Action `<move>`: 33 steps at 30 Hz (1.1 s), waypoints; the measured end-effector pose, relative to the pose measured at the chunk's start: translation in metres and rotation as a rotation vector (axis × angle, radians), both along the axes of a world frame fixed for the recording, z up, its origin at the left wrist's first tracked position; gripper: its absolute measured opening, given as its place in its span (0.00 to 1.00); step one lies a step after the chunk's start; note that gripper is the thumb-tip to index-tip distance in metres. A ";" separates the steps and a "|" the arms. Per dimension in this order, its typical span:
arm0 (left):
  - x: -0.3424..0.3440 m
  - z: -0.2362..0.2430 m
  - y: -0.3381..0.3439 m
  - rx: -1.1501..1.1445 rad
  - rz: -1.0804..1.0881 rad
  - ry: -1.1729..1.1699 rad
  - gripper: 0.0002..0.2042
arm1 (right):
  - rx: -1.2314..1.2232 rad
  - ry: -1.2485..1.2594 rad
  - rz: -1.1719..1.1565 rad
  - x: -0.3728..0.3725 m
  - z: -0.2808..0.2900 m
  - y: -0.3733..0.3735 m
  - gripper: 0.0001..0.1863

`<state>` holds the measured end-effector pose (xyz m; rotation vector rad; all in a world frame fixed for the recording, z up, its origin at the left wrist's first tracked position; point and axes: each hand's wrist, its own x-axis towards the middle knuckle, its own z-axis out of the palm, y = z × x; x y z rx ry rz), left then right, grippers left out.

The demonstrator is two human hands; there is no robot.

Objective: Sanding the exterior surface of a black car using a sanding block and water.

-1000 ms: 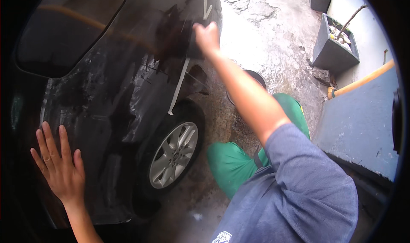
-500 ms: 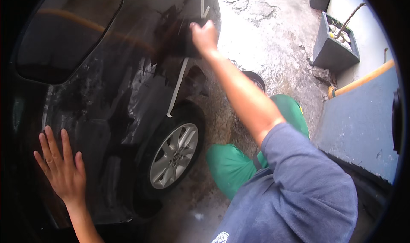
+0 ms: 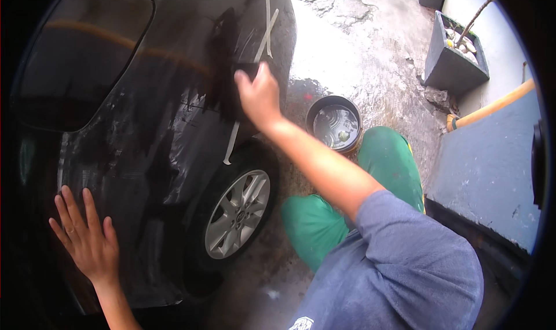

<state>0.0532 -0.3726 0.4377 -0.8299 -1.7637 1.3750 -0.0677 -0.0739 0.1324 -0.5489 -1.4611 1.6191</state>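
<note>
A black car body panel (image 3: 168,115) fills the left side, with whitish, wet-looking smears on it. My left hand (image 3: 90,237) lies flat on its lower part, fingers spread. Higher up, near the wheel arch, my right hand (image 3: 260,95) is closed on a dark flat pad (image 3: 246,69) pressed to the panel; its exact kind is hard to make out. Strips of pale masking tape (image 3: 267,37) run along the panel past this hand, and a lower piece ends just above the car wheel (image 3: 237,214).
A black bucket (image 3: 335,123) of water stands on the wet concrete floor (image 3: 370,57), right of my forearm. Farther right are a square planter (image 3: 456,57) with stones, and a blue-grey low wall (image 3: 486,168) with a yellow pole along its top. My green-clad knees are bent beside the wheel.
My right hand has slid down and left along the panel with the dark pad, uncovering more of the upper tape. The bucket now shows fully. My left hand stays flat on the panel.
</note>
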 end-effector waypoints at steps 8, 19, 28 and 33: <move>-0.002 -0.002 0.012 0.010 -0.003 0.008 0.25 | -0.083 -0.110 -0.068 -0.052 0.005 0.097 0.21; 0.000 0.000 0.014 0.004 -0.104 -0.024 0.25 | 0.070 -0.112 -0.112 -0.066 0.003 0.128 0.21; 0.005 -0.011 0.029 0.096 -0.086 -0.212 0.29 | -0.105 -0.209 0.130 0.025 -0.108 0.119 0.29; -0.016 -0.138 0.133 0.068 -0.009 -0.504 0.31 | -0.180 -0.424 0.329 0.060 -0.154 0.147 0.28</move>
